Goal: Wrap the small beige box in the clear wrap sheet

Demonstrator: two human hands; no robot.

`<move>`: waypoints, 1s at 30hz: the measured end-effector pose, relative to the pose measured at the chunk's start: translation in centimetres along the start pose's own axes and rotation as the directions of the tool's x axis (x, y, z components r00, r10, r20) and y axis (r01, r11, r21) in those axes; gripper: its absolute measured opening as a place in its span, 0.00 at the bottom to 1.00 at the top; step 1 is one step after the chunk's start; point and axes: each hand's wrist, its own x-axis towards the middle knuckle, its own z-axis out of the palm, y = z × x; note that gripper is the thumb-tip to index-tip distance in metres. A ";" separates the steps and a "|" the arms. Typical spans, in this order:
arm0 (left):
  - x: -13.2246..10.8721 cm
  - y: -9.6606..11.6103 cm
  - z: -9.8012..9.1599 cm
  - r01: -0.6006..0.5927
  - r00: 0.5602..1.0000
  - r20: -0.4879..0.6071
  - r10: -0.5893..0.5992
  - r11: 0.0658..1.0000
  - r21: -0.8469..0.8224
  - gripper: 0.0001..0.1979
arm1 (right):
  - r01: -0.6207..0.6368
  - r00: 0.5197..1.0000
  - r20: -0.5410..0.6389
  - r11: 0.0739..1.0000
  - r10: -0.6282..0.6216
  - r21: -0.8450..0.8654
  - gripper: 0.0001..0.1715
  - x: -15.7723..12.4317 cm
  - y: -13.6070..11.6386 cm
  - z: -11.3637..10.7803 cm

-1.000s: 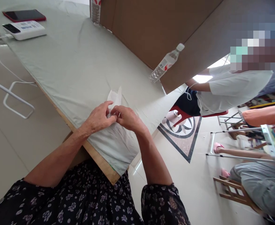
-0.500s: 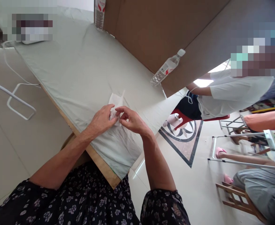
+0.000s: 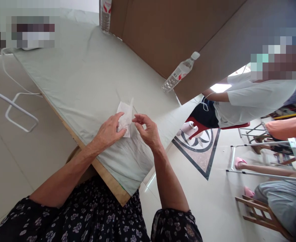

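A thin, crumpled white tissue [image 3: 124, 120] lies on the cloth-covered table [image 3: 87, 84], with one corner sticking up. My left hand [image 3: 110, 129] rests at its left side, thumb and fingers apart, fingertips touching the tissue's edge. Just right of the tissue, my right hand [image 3: 146, 129] hovers with thumb and forefinger curved toward each other and a gap between them. Nothing shows between those fingers.
A large cardboard panel [image 3: 150, 37] stands at the back of the table. One water bottle [image 3: 180, 72] leans by its right end, another bottle [image 3: 106, 15] at its left. A seated person in a white shirt [image 3: 259, 97] is beyond, right.
My right hand has drawn away from the tissue to the right, and its fingers have parted. More of the tissue shows. My left hand has stayed nearly in place.
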 end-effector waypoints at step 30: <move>0.4 0.0 -0.3 -0.080 0.994 0.080 0.068 0.983 0.164 0.24 | 0.155 0.955 0.282 0.963 -0.088 -0.222 0.21 7.7 1.0 0.4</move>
